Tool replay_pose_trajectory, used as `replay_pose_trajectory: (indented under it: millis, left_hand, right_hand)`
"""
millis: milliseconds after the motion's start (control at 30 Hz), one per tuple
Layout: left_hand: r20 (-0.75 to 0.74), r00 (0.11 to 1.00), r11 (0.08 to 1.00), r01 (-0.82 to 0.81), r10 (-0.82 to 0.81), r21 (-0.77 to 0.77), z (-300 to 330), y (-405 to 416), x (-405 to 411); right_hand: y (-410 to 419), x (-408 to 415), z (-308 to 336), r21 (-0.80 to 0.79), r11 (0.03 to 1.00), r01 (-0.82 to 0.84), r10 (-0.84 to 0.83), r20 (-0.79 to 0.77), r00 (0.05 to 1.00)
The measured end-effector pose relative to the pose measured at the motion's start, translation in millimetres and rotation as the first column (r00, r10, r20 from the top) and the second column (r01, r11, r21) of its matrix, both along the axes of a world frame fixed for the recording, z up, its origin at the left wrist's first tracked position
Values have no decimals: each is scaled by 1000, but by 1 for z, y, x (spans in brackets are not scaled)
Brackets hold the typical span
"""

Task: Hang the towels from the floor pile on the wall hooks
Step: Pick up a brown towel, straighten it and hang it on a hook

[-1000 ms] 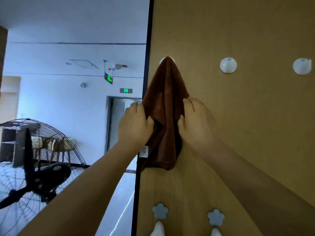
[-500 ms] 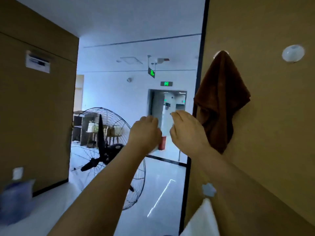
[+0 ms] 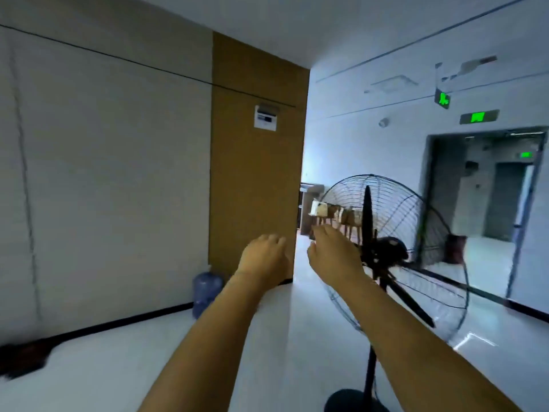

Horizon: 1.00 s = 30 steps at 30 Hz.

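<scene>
Hands raised mid-air, holding nothing: left hand (image 3: 265,257) loosely curled, right hand (image 3: 334,253) relaxed, before standing fan (image 3: 395,257).

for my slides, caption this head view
Both empty hands, left and right, raised before a pedestal fan in a hallway.

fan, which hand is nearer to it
Right. The right hand is held up just in front of the fan, overlapping the cage's left edge in view. The left hand is further left, before the brown wall panel.

Left hand (image 3: 264,257) and right hand (image 3: 334,254) extended forward, empty, fingers relaxed; pedestal fan (image 3: 386,257) beyond; dark towel pile (image 3: 22,361) on floor (image 3: 133,352).
</scene>
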State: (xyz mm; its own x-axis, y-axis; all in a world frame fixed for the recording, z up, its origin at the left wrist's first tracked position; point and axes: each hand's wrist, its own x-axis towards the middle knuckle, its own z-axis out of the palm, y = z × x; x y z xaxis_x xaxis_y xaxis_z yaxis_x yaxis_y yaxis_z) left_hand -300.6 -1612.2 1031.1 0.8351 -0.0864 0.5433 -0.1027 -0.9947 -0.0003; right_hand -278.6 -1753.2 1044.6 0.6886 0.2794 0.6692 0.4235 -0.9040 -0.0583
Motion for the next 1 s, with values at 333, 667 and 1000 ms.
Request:
replay_pose_trajectory:
  millis: [333,667,1000]
  left_hand:
    - [-133,921,931,-362,365,45,-67,228,-87]
    - [-179,745,763,-644,643,60,-115,383,-136]
    - [-215,669,701,-697,711,149,-130,525,-69]
  right_hand:
    - [260,-45,-70,-162,892,-421,383,-223,897]
    - [415,-50,-114,-165,729,-664,587,-348,731]
    - [580,26,-129,-149,642,-752,657,-399,639]
